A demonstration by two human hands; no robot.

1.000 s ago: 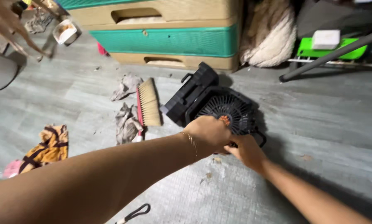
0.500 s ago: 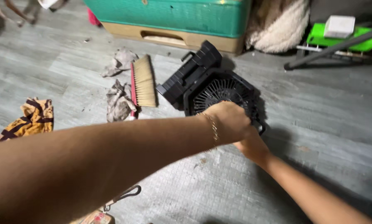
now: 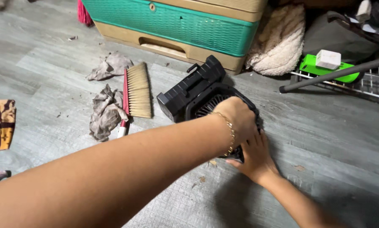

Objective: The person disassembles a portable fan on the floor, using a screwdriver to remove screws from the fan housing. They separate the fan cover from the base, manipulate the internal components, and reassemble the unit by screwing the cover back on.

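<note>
black fan (image 3: 189, 95) | left hand (image 3: 240, 120) gripping grille | right hand (image 3: 255, 158) holding edge

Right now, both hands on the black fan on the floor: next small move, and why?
Probably lift the left hand a little off the round grille. It covers most of the black fan face, so what the fingers are working on is hidden, while the right hand already steadies the near edge. The fan lies flat on the grey floor, so it should not shift.
</note>
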